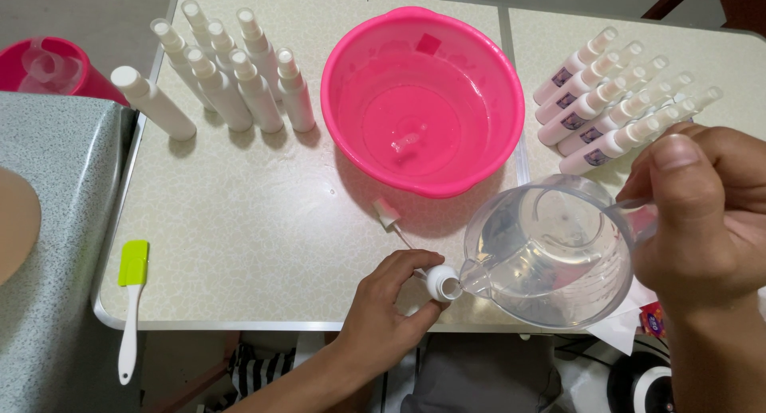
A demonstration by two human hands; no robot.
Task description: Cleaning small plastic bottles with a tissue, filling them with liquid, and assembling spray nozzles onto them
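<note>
Your right hand [706,221] is nearest the lens, its fingers wrapped round the handle of a clear plastic jug [550,257] holding clear liquid. The jug is tilted, its spout touching the open mouth of a small white bottle [441,283]. Your left hand [391,297] pinches that bottle between thumb and fingers, holding it at the near edge of the counter [239,221], just left of the jug. The bottle is plain white, round-shouldered and uncapped. A spray cap with its tube [391,219] lies on the counter just beyond it. Farther back sits a pink basin [423,102], with upright white bottles [239,78] to its left and a row of labelled, capped bottles [614,102] lying to its right. A green spatula [132,301] rests at the left edge.
</note>
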